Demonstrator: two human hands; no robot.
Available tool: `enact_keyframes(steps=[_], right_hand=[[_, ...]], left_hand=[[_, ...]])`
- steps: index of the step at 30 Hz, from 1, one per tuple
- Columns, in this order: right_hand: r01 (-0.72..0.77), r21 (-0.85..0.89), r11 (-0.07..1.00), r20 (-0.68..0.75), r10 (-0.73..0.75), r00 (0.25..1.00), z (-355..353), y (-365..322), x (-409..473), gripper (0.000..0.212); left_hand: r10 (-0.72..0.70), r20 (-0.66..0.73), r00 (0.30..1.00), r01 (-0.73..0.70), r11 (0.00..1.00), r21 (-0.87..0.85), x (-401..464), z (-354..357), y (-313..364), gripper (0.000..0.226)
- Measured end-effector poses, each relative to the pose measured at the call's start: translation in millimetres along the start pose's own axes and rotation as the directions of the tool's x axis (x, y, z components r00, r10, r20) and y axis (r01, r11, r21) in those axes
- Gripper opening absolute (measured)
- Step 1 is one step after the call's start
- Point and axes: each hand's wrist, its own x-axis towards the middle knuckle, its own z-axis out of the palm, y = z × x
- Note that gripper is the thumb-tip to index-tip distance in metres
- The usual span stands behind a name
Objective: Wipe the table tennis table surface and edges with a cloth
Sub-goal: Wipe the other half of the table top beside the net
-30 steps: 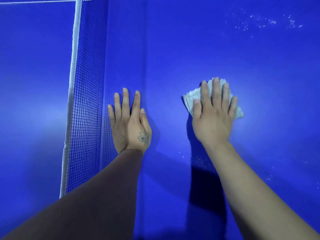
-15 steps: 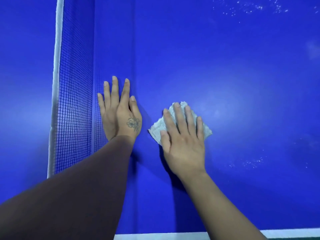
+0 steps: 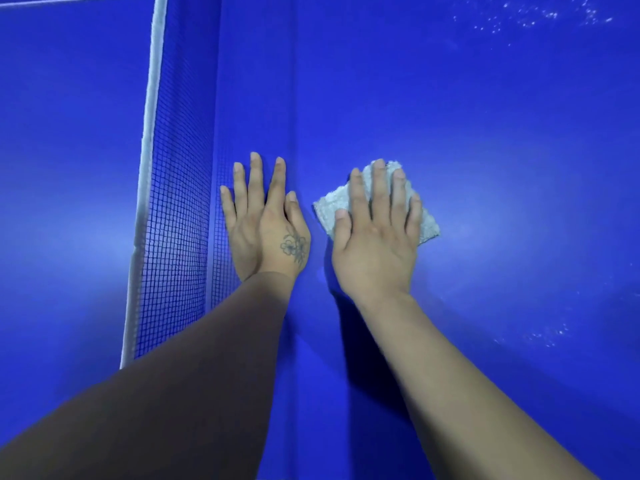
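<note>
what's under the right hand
A folded grey-white cloth lies under the right hand, pressed flat on the blue table tennis table. Its corners stick out; its middle and the table beneath are covered.

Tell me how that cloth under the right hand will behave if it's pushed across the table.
The cloth looks soft and folded, so it would probably bunch or unfold rather than stay stiff. Pinned flat under the right hand, it likely slides easily over the glossy table. It seems light.
</note>
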Motion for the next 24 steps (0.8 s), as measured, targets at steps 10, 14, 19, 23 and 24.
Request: enact_keyframes(steps=[10, 14, 19, 23, 24], right_hand=[[0.113, 0.001, 0.994, 0.068, -0.113, 0.991, -12.4, 35.8, -132.5, 0.058], [0.005, -0.053, 0.999, 0.032, -0.003, 0.999, -21.9, 71.7, -120.9, 0.06], [-0.142, -0.028, 0.99, -0.001, 0.142, 0.99, -16.1, 70.6, -72.3, 0.063], [-0.171, -0.005, 0.985, -0.018, 0.171, 0.985, -8.5, 45.0, -64.0, 0.062], [-0.133, -0.019, 0.991, -0.025, 0.132, 0.991, -6.1, 38.3, -69.0, 0.061]], left_hand=[[0.032, 0.048, 0.998, -0.029, 0.998, -0.055, -2.5, -10.1, -1.4, 0.057], [0.077, 0.095, 0.993, -0.072, 0.996, -0.057, -12.6, -19.5, -9.0, 0.055], [0.167, 0.128, 0.978, -0.171, 0.985, 0.014, -82.7, -38.3, -21.0, 0.058], [0.148, 0.133, 0.98, -0.156, 0.986, 0.051, -109.9, -34.1, -24.8, 0.059], [0.14, 0.119, 0.983, -0.148, 0.987, 0.06, -108.3, -32.4, -24.4, 0.059]])
